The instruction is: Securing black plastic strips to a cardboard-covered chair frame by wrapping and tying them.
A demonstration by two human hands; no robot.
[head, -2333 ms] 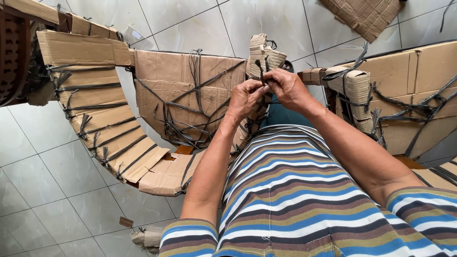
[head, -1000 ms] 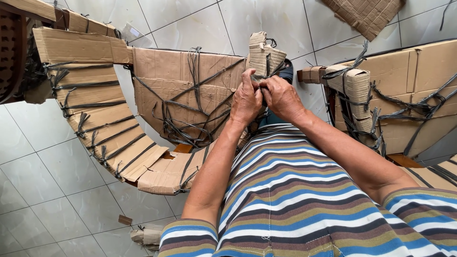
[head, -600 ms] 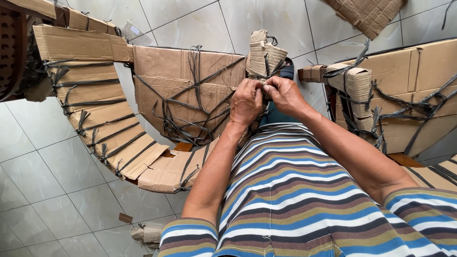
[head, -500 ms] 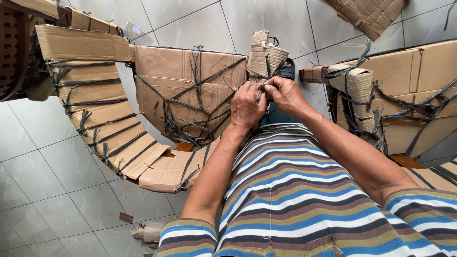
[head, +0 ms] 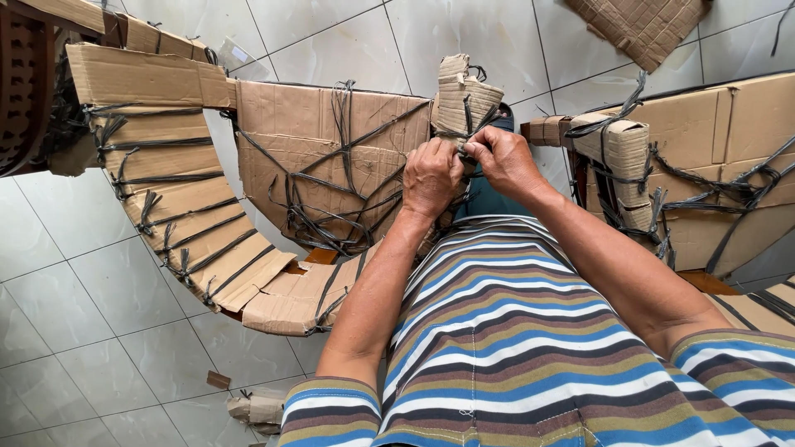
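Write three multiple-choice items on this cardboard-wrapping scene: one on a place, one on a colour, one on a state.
1. Where do both hands meet?
A. At the strap on the small upright cardboard bundle
B. On the floor tiles
C. On the flat cardboard sheet at top right

2. What colour are the straps tying the cardboard?
A. White
B. Dark grey to black
C. Red

3. What state are the hands in?
A. Both lying flat and open
B. One hanging at the side
C. Both with fingers pinched together at the strap

Answers: 1 A, since the left hand and right hand come together just below that bundle. 2 B, as every strap across the panels looks dark. 3 C, as the fingers of both hands curl in and pinch at one spot.
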